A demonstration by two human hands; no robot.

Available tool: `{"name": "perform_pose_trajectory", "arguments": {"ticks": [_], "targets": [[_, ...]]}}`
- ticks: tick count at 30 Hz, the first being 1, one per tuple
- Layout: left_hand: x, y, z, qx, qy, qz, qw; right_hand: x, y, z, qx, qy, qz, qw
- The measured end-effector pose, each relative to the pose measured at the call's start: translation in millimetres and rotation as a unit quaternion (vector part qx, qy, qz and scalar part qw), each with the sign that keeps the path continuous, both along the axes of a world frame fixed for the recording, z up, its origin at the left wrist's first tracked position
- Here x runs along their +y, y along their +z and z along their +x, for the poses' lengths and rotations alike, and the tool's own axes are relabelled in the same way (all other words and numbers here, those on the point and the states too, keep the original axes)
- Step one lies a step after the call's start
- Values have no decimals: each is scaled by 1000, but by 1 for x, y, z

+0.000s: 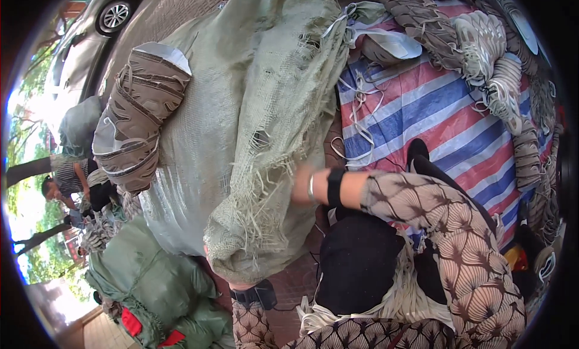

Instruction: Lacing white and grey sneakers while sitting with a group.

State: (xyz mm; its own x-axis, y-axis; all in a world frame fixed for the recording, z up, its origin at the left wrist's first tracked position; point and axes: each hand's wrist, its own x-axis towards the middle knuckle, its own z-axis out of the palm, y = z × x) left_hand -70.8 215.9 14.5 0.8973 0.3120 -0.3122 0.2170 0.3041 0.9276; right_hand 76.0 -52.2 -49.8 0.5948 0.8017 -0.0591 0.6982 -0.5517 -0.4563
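Note:
A large pale green woven sack (274, 95) with a torn, frayed edge fills the middle of the view. My left hand (241, 285) is under the sack's bunched near end; the cloth hides nearly all its fingers. Smeared by motion, my right hand (301, 185) is beside the frayed strands on the sack's right side, and I cannot make out its fingers. On the left of the sack lies a curved stack of brown shoe uppers (143, 101) nested in one another.
A red, white and blue striped sheet (434, 123) spreads to the right, with more stacked shoe uppers (416, 26) and loose white laces (360, 117) on it. Green bulging sacks (148, 270) stand at lower left. Beyond are a person (75, 183) and a parked car (90, 32).

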Motion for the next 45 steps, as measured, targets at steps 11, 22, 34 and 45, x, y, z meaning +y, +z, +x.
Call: {"name": "perform_pose_trajectory", "arguments": {"ticks": [11, 22, 34, 45], "targets": [[11, 66, 60, -111, -32, -243, 963, -49, -6, 45, 147, -235, 164, 947], [42, 53, 60, -122, 34, -281, 951, -20, -46, -7, 507, 164, -76, 843], [-14, 41, 73, -85, 106, -184, 973, -41, -164, -42, 304, -137, 79, 940], [-11, 47, 79, -20, 45, 428, 903, -14, -113, -25, 346, -139, 8, 928]]}}
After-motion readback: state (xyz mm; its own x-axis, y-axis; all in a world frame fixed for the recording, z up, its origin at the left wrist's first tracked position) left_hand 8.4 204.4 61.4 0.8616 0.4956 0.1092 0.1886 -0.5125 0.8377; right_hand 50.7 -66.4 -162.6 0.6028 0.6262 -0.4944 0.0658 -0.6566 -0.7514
